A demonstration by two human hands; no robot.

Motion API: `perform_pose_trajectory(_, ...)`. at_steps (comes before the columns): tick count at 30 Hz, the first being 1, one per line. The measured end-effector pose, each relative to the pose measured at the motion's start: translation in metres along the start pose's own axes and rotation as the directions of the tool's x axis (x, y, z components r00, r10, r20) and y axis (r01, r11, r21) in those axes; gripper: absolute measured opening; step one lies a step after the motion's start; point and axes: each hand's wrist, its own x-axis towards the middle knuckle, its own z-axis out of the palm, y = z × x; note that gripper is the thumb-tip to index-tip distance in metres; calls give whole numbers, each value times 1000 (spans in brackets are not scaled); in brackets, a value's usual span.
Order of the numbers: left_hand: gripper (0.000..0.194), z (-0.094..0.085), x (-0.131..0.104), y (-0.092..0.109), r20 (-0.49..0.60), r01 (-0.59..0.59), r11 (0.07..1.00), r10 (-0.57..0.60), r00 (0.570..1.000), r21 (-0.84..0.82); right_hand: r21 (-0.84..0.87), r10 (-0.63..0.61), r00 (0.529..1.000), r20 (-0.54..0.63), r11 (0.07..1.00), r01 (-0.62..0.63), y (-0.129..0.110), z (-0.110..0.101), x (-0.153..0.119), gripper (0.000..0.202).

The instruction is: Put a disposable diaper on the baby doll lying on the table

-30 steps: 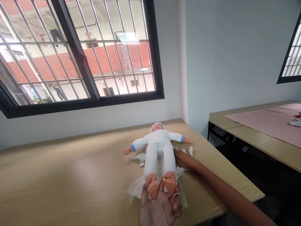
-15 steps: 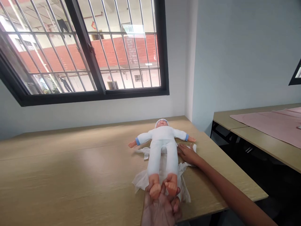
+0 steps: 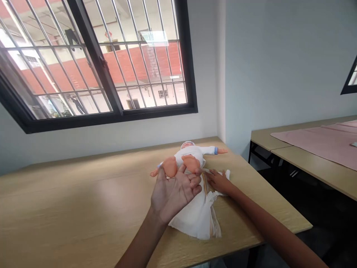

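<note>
A baby doll (image 3: 192, 153) in white clothes with blue cuffs and a white hat lies on its back on the wooden table (image 3: 83, 208). My left hand (image 3: 178, 188), palm up, holds both of the doll's legs raised by the ankles, and the bare soles face me. Beneath the doll is a spread white diaper (image 3: 189, 219) with a yellow strip and a crumpled, thin edge. My right hand (image 3: 220, 181) rests with fingers stretched out on the diaper's right side, close to the doll's hip. The raised feet and my left hand hide the doll's legs.
A second table (image 3: 259, 139) stands to the right with a pink cloth (image 3: 320, 143) over it. Behind the doll are a grey wall (image 3: 267, 67) and a barred window (image 3: 134, 67) with a black frame. The near table's right edge runs beside my right forearm.
My left hand has lifted the doll's legs up and back, away from the table. More of the diaper shows beneath. My right hand stays at almost the same place.
</note>
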Motion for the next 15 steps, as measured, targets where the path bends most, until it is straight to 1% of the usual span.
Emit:
perform_pose_trajectory(2,15,4,2,6,13,-10,1000,9,1000,23,2,16,1000,4,1000,-16,1,0,0,46)
perform_pose_trajectory(5,18,6,1,11,21,-44,998,43,999,41,-2,29,998,51,1000,-29,2,0,1,46)
perform_pose_trajectory(7,20,5,-3,8,17,-39,998,38,999,46,-3,23,997,79,1000,-23,3,0,2,46)
perform_pose_trajectory(8,20,3,-6,5,20,-16,999,16,1000,41,-2,23,996,85,1000,-23,4,-1,3,46)
perform_pose_trajectory(10,25,-4,-12,-8,41,62,998,-63,997,23,1,35,995,88,999,-36,3,-1,4,46)
perform_pose_trajectory(12,33,-16,-19,-28,60,136,991,-136,989,2,-2,54,994,90,999,-54,2,-2,4,44)
perform_pose_trajectory(15,42,-43,-32,-68,48,155,984,-151,987,-84,-33,30,998,58,999,-28,-1,-3,3,39)
